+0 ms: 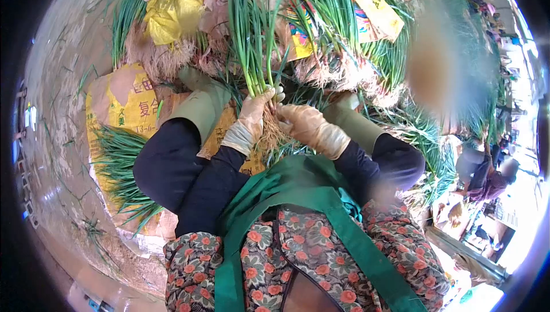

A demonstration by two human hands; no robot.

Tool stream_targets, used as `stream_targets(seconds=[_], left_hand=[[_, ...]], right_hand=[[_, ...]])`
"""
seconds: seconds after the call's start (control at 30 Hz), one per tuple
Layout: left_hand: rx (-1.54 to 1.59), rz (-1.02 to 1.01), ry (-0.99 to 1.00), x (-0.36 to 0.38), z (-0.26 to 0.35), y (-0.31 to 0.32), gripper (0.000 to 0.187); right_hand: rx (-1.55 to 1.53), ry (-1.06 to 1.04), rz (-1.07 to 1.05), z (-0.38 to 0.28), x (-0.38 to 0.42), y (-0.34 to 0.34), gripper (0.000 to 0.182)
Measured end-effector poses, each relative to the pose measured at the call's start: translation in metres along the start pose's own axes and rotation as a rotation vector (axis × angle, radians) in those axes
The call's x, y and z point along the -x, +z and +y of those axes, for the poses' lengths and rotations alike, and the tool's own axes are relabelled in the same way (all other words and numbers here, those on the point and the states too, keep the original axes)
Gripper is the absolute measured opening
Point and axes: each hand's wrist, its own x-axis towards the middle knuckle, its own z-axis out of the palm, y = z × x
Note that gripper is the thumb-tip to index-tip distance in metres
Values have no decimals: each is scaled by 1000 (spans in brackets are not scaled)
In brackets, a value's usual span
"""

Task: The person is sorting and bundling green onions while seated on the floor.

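**Both gloved hands on one bunch of green onions, at the root end**

Left hand, gloved, closed around a bunch of green onions just above the roots; stalks upright out of the fist, toward the top of the view. Right hand, gloved, touching the same bunch at the root clump, fingers curled against it; full grip or mere pinch not determinable. Hands just beside each other, nearly touching. Bunch held in front of the body, between the knees, above a printed yellow sack spread on the ground.

Green boots on both feet, one either side of the hands. Dark sleeves, green apron, floral garment beneath.

Loose green onions lying on the sack at the left, beside the left knee. More bunches with pale roots heaped ahead and to the right. Yellow plastic bag at the top, amid the heap. Bare concrete floor at the left. Other persons at far right, well apart; details blurred.
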Motion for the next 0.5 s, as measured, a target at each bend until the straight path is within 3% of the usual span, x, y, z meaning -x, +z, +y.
stream_targets(seconds=[0.03,0.1,0.17,0.2,0.27,0.3,0.4,0.43,0.47,0.5], left_hand=[[15,53,-18,0,-2,-3,21],[18,83,-43,1,-1,-1,19],[-6,40,-63,5,1,8,15],[-21,21,-74,9,4,13,13],[20,26,-67,14,1,22,14],[30,14,-69,14,-1,19,14],[229,-41,-88,12,-2,12,15],[329,-65,-75,8,-3,9,14],[426,-92,-61,5,-4,7,14],[402,-103,-40,4,-3,6,11]], right_hand=[[-92,-42,-112,8,0,-1,28],[-694,129,-39,30,-16,4,38],[-941,349,-22,33,-31,-10,46],[-1383,404,-63,27,-41,-6,43],[-1237,493,139,37,-64,9,33],[-1283,428,260,47,-76,27,26],[-1387,587,374,45,-78,44,23],[-1593,696,323,12,-64,16,25],[-1519,604,404,108,-95,90,27],[-1797,593,470,121,-86,90,28]])
